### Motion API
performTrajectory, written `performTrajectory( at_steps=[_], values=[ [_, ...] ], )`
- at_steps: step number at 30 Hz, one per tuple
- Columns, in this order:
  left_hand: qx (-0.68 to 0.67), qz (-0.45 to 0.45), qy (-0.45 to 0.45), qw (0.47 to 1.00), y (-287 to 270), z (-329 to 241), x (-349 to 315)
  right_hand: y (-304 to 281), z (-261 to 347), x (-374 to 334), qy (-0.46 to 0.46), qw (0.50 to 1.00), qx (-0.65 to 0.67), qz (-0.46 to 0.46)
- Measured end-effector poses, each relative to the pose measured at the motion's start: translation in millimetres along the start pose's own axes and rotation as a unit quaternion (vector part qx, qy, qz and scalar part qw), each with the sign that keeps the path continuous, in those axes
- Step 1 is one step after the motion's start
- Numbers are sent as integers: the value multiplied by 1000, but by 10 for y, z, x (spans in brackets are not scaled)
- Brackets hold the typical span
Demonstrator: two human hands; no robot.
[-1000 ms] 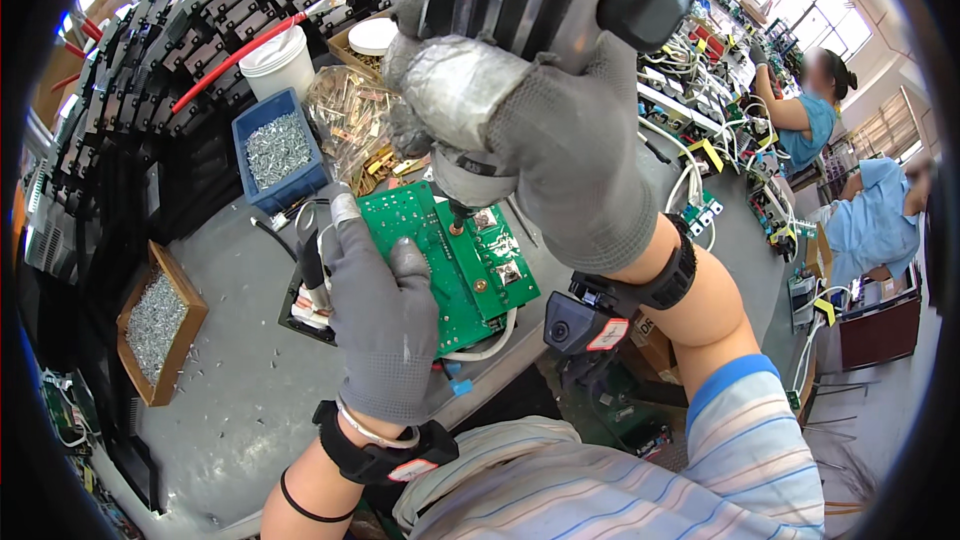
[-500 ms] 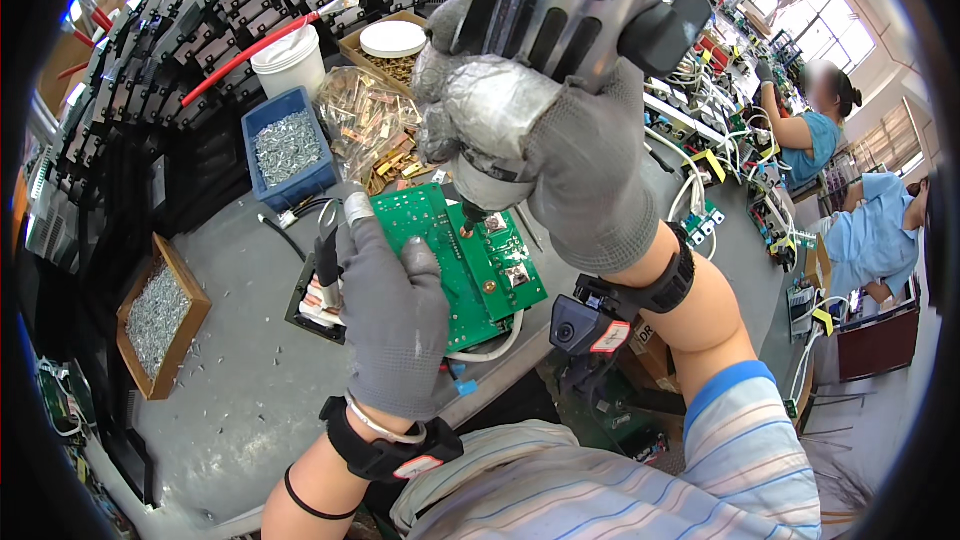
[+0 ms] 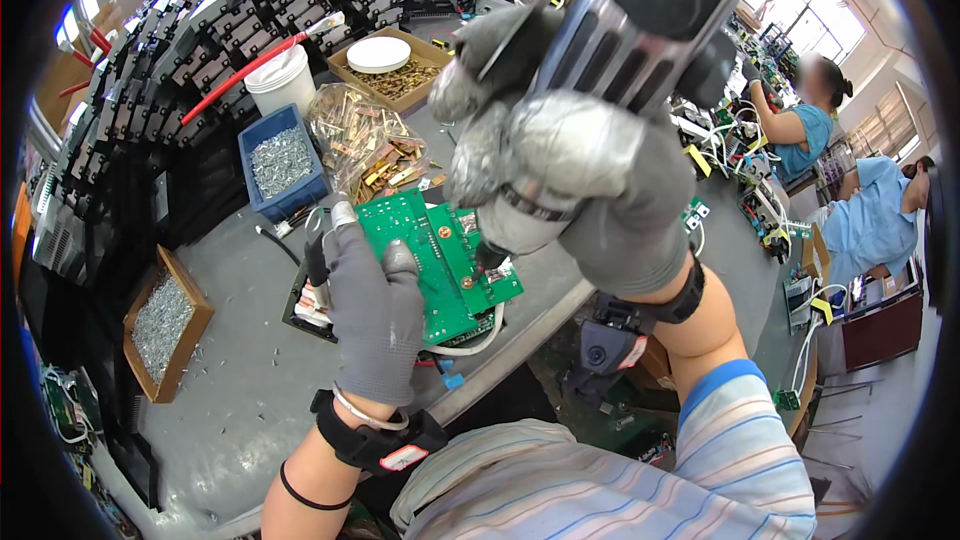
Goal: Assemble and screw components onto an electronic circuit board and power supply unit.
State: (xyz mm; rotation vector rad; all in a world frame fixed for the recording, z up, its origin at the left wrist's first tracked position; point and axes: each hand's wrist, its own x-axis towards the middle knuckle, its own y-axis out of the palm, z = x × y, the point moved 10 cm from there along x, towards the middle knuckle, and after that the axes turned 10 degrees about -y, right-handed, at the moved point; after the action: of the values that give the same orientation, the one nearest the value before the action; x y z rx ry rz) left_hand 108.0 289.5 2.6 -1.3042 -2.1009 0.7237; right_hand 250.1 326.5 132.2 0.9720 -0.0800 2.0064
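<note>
At the circuit board (image 3: 438, 265), left hand (image 3: 376, 320) clasps its edge; right hand (image 3: 605, 175) grips driver (image 3: 648, 15).

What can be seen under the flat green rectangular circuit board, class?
Along the near edge of the green circuit board, a curved white cable shows. The board covers whatever else lies beneath, and the grey-gloved left hand hides part of its left edge.

Power tool (image 3: 625, 50): smooth, shiny metal casing. Left glove (image 3: 375, 315): matt knit cloth. Circuit board (image 3: 435, 262): glossy, smooth. Blue tub (image 3: 292, 202): plastic. Bag (image 3: 345, 130): crinkled clear plastic.
</note>
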Motion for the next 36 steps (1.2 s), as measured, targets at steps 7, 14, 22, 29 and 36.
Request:
performTrajectory(
  at_steps=[7,14,22,29,36],
  values=[
    [-24,32,-25,999,33,58,39,26,40,-171,16,983,-176,-38],
    [-77,34,-33,996,7,46,2,21,85,-184,-3,986,-161,-37],
    [-32,17,-9,999,8,35,25,-63,98,-256,-24,992,-122,-33],
    [-65,24,-28,997,31,48,9,9,23,-199,0,989,-144,-41],
    [32,25,1,999,73,-52,50,98,1,-194,2,988,-150,-46]
  ],
)
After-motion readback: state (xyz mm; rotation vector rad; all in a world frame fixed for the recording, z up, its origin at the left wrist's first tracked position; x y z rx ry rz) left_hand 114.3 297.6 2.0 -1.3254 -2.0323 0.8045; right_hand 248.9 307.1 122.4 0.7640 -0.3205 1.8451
